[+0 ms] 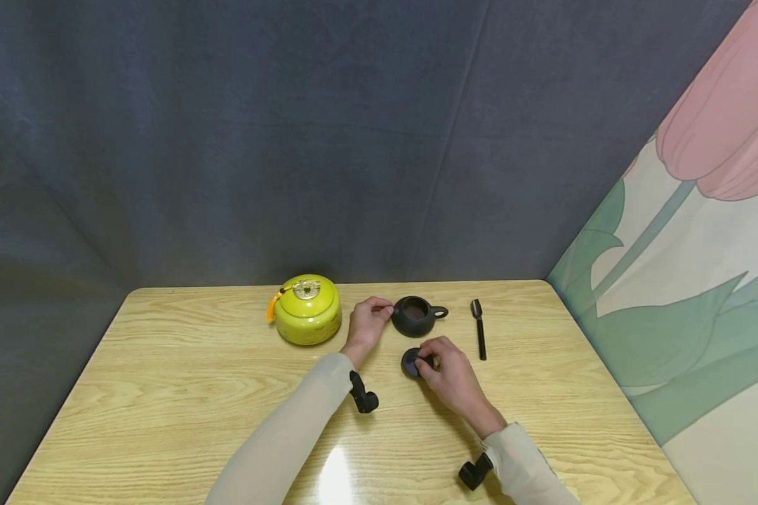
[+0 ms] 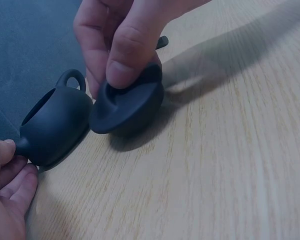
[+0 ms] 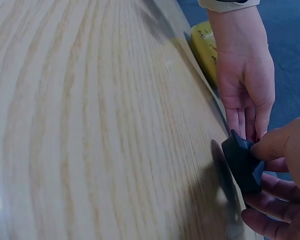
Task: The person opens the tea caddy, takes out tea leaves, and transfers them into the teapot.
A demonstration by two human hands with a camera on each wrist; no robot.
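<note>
A small black teapot [image 1: 410, 326] stands uncovered on the wooden table, its round opening upward and its loop handle to the right. My left hand [image 1: 366, 326] pinches its short spout between thumb and fingers, seen closer in the left wrist view on the teapot [image 2: 60, 120]. Nearer to me, my right hand [image 1: 451, 379] grips a black teapot lid [image 1: 409, 363] by its top. In the left wrist view the lid [image 2: 127, 112] is tilted close over the table, with its shadow beneath. The right wrist view shows my fingers around the lid [image 3: 242, 165].
Left of my left hand sits a yellow-green lidded jar [image 1: 309, 322] with a gold ornament and an orange tassel [image 1: 271, 306]. A black spoon [image 1: 481, 337] lies to the teapot's right. Behind the table [image 1: 164, 393] hangs a dark curtain [image 1: 290, 140].
</note>
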